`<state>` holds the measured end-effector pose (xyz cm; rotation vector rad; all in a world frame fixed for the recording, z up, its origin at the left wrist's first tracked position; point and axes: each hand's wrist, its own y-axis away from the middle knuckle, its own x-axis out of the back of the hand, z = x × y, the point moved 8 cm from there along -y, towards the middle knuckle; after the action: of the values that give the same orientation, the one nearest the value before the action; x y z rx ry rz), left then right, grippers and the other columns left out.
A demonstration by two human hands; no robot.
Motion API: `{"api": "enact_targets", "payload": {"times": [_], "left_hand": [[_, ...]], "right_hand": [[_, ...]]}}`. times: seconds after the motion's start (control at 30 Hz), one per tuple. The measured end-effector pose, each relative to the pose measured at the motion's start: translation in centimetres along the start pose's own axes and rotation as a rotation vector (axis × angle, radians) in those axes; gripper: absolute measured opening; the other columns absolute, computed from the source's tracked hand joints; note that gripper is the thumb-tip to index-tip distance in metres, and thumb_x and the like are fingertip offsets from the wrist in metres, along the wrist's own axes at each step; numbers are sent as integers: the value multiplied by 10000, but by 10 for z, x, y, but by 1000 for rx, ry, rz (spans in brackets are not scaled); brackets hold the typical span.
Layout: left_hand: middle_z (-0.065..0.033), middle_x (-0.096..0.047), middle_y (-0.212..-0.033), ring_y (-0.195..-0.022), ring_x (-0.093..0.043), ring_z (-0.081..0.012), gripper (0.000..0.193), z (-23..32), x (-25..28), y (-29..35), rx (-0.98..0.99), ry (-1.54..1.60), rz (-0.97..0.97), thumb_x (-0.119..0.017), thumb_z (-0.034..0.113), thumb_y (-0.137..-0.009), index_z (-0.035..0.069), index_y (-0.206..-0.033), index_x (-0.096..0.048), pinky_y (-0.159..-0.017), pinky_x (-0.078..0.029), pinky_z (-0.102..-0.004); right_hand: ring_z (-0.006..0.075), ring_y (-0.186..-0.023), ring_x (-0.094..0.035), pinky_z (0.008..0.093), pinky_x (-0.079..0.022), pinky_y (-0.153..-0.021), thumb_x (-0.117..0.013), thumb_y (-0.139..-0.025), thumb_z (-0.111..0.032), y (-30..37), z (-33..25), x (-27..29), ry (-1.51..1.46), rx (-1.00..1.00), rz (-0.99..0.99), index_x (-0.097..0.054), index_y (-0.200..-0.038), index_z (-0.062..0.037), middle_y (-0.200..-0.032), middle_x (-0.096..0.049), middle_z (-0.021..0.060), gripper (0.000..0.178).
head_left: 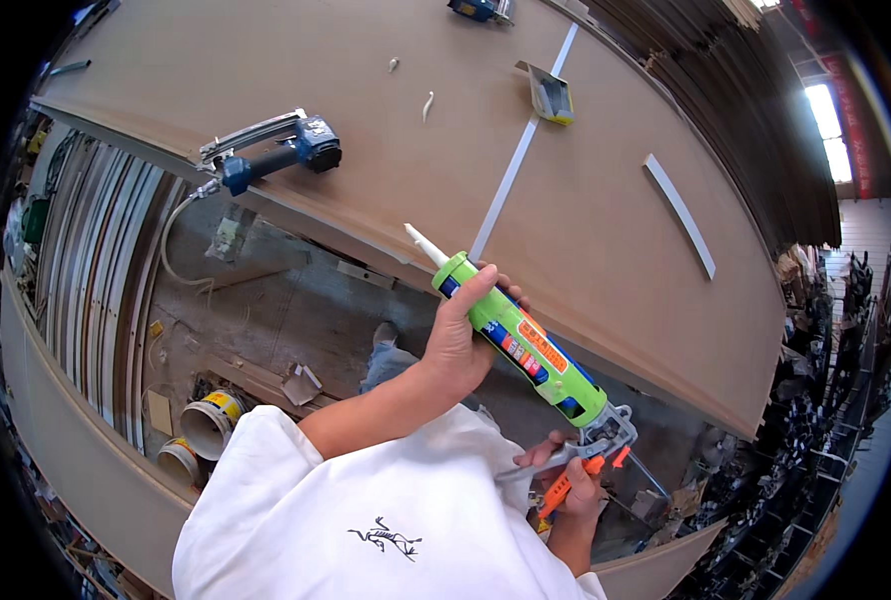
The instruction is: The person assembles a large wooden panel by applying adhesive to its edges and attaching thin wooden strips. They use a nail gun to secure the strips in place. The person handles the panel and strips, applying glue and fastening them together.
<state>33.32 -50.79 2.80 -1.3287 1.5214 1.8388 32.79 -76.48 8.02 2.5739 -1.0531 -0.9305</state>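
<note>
A caulking gun (608, 432) carries a green sealant cartridge (536, 350) with a white nozzle pointing up and to the left. My left hand (458, 338) is wrapped round the cartridge near its nozzle end. At the other end my right hand (578, 490) grips the gun's grey and orange handle (558, 490). The gun is tilted in front of my body, over the near edge of a large brown board (606, 200). Two small white blobs of sealant, one (428, 106) longer than the other, lie on that board.
A blue nail gun (316, 145) with an air hose (169, 245) rests at the board's near left edge. A white strip (526, 150) crosses the board beneath a small open box (551, 95). Another strip (680, 215) lies right. Buckets (206, 428) and long slats (106, 270) are lower left.
</note>
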Motion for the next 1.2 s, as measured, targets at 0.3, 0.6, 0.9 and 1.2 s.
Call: {"api": "enact_targets", "payload": {"times": [0.3, 0.6, 0.9, 1.2], "left_hand": [[-46, -591, -891, -942, -651, -244, 337, -26, 3, 16, 33, -49, -50, -741, 83, -816, 128, -1049, -502, -923, -544, -476], [-46, -627, -907, -912, -644, -232, 296, -36, 9, 0, 71, 197, -120, -745, 101, -806, 115, -1025, -546, -933, -537, -427], [-52, -642, -864, -832, -648, -220, 205, -28, 46, -21, 35, 298, 14, -766, 125, -808, 84, -934, -610, -886, -569, -423], [-59, -636, -873, -829, -647, -220, 202, -25, 51, -22, 57, 321, 22, -768, 101, -802, 79, -938, -620, -886, -571, -440]], "right_hand": [[421, -1158, -619, 602, -495, -1037, -706, -928, -506, 23, 22, 39, -108, -37, 24, -553, -1350, -23, -1173, -652, 206, 659], [366, -1132, -613, 587, -451, -1058, -670, -983, -364, 32, 13, 25, 176, 68, -17, -523, -1317, -34, -1163, -624, 214, 492], [324, -1078, -622, 525, -478, -1020, -611, -1021, -311, 11, -3, -1, 446, 63, -104, -515, -1274, 45, -1113, -626, 215, 447], [300, -1047, -638, 489, -501, -993, -601, -1025, -326, 11, -4, -1, 493, 34, -50, -529, -1249, 57, -1088, -638, 204, 450]]}}
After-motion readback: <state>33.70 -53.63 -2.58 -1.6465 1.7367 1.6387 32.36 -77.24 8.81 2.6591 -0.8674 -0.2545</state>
